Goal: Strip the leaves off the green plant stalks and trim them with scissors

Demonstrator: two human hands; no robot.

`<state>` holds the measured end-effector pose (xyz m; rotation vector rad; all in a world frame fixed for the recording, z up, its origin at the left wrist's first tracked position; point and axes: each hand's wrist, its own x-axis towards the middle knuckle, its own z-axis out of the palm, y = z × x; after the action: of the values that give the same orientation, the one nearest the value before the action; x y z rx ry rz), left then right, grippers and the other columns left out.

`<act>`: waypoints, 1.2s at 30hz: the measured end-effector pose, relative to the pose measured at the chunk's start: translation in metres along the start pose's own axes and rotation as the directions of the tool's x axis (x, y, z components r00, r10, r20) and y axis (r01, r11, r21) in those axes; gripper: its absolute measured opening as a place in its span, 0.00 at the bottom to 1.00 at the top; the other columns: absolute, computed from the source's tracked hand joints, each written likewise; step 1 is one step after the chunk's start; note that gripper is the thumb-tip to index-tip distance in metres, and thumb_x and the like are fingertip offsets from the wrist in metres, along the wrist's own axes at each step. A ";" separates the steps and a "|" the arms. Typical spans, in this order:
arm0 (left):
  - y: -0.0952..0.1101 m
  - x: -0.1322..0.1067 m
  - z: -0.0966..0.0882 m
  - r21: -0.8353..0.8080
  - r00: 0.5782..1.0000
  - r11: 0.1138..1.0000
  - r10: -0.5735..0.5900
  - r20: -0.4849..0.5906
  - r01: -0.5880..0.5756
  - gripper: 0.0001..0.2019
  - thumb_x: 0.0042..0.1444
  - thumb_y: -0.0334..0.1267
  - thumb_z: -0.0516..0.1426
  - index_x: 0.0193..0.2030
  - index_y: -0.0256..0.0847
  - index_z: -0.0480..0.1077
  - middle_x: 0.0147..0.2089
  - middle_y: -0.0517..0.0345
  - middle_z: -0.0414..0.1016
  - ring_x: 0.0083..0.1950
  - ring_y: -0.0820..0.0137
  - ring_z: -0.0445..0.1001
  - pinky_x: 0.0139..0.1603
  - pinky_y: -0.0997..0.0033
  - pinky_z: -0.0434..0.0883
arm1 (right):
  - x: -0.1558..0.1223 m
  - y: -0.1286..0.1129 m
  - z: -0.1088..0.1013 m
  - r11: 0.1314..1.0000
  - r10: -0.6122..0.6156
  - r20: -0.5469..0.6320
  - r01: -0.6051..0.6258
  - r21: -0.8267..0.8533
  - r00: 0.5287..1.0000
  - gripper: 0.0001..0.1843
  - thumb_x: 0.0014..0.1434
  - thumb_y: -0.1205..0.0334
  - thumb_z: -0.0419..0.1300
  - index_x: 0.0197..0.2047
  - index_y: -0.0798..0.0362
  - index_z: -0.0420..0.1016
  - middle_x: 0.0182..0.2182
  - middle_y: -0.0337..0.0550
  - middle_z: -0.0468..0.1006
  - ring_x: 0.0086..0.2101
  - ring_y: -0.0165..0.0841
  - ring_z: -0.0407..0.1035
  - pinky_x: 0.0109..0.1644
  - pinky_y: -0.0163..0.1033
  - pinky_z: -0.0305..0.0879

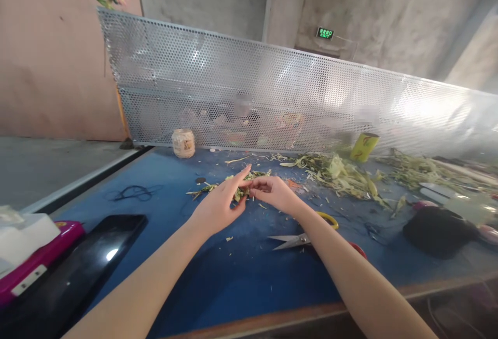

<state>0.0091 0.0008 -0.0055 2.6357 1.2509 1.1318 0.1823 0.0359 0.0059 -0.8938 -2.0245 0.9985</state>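
My left hand (220,205) and my right hand (272,191) meet over the middle of the blue table top (233,271). Their fingertips pinch a small bunch of green-yellow plant scraps (241,189) between them. The left forefinger sticks out straight while the other fingers curl around the scraps. The right hand's fingers are curled in a pinch on the same bunch. A pair of scissors (299,239) with yellow and red handles lies open on the table just under my right forearm.
A heap of green leaf trimmings (342,175) spreads at the back right. A spool of twine (183,143) and a yellow tube (364,147) stand by the perforated metal screen (272,95). A dark phone (93,256), a pink box (35,263), black bundle (439,231).
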 end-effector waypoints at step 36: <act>-0.038 0.003 0.019 0.358 0.996 0.930 -0.092 -0.005 0.087 0.15 0.55 0.37 0.47 0.49 0.36 0.61 0.45 0.47 0.70 0.46 0.62 0.68 0.46 0.60 0.67 | -0.007 0.015 -0.058 0.678 0.311 -0.218 -0.377 -0.631 0.925 0.04 0.48 0.65 0.57 0.27 0.56 0.72 0.25 0.41 0.74 0.26 0.27 0.67 0.29 0.30 0.58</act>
<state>-0.0033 0.0339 -0.0291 2.7843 1.7024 0.9501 0.2372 0.0579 0.0183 -1.7245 -2.1995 0.3574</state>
